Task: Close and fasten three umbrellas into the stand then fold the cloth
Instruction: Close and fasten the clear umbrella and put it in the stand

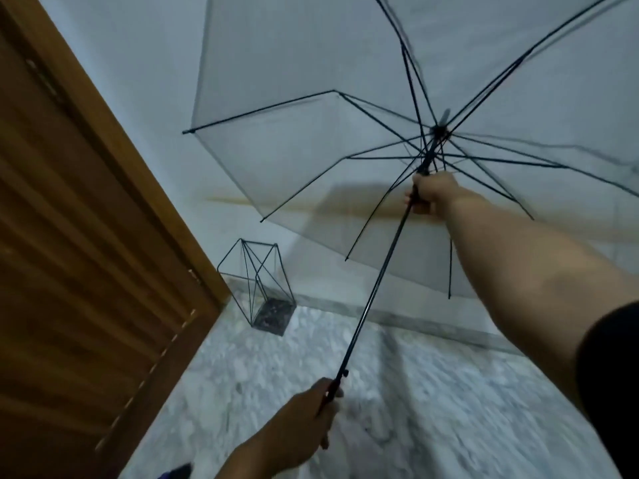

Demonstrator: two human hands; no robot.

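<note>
The left hand (304, 413) has its fingers clenched around the handle end of a clear umbrella (311, 150), low and near the camera. Up the dark shaft (380, 271) from those fingers, the right hand (432, 195) has its fingers wrapped around the shaft just below the spread ribs, with the canopy open beyond them. The wire stand (257, 281) sits on the speckled floor (432, 392) well beyond the left fingers, beside the wooden door (86, 254)
</note>
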